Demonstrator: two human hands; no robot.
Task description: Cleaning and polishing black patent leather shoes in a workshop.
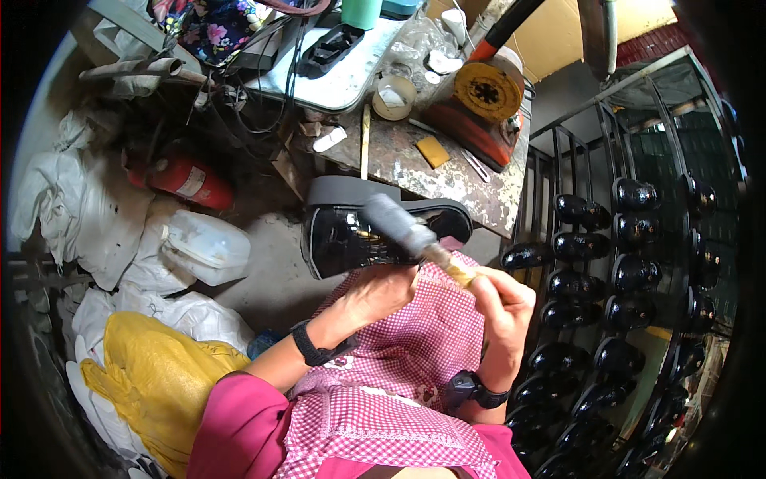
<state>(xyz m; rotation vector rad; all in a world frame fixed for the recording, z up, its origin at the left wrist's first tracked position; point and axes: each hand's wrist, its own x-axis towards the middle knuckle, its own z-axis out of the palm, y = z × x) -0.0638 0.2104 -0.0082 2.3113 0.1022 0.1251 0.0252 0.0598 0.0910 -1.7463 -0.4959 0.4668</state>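
A glossy black shoe (343, 235) with a thick dark grey sole (339, 190) lies on its side in front of me, the sole turned away from my body. My left hand (381, 295) is closed at its near side, with the fingertips partly hidden against the shoe. Between the thumb and fingers of my right hand (504, 302) is the yellowish handle of a tool with a long grey head (396, 226). That head is smeared by motion, so its kind is unclear. It crosses in front of the shoe's middle; I cannot tell whether they touch.
A worn worktable (391, 156) ahead holds a round tub (393, 97), a yellow block (432, 151) and an orange machine with a yellow disc (487, 89). Racks of black shoes (574, 283) stand right. Left are a red fire extinguisher (187, 182), a plastic jug (206, 246) and a yellow sack (152, 375).
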